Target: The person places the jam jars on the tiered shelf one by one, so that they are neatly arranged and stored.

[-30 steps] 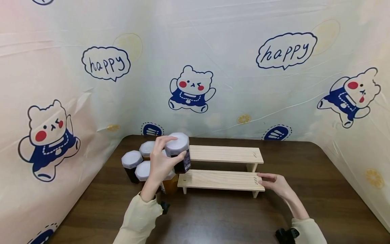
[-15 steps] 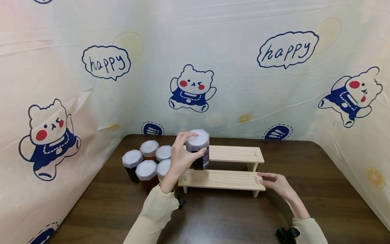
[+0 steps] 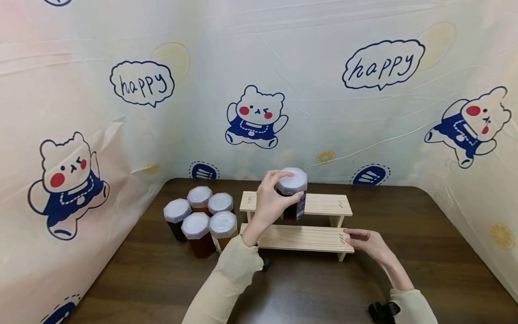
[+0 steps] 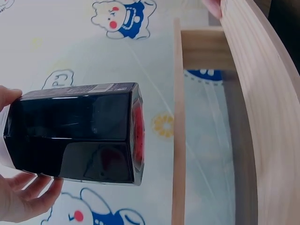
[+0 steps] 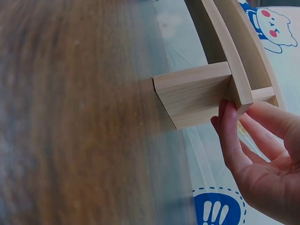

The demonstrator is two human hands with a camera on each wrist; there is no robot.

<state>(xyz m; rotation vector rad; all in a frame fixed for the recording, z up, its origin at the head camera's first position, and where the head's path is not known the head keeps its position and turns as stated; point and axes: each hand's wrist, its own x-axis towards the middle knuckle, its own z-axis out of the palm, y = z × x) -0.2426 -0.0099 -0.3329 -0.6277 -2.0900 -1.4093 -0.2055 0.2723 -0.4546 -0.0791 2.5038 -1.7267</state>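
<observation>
My left hand [image 3: 268,203] grips a dark octagonal jar [image 3: 301,206] near its white lid [image 3: 292,181], fingers and thumb on opposite sides. The jar is upright in the head view, raised in front of the upper board of a two-tier wooden display rack [image 3: 299,237]. From the left wrist, the jar's glossy dark side [image 4: 70,136] and reddish base show, with a gap between base and boards. At the rack's right end, my right hand [image 3: 374,246] pinches the lower board between thumb and fingers; the right wrist view shows its fingertips [image 5: 228,112] at the board's corner.
Several lidded jars [image 3: 196,226] with dark, red-brown and amber contents stand grouped left of the rack. Everything stands on a dark wooden table [image 3: 307,292]. A patterned cloth [image 3: 323,112] with bears hangs behind and at both sides.
My left hand has carried the dark jar rightward from beside the grouped jars to over the rack, uncovering those jars and the rack's upper left end. The right hand keeps its hold.
</observation>
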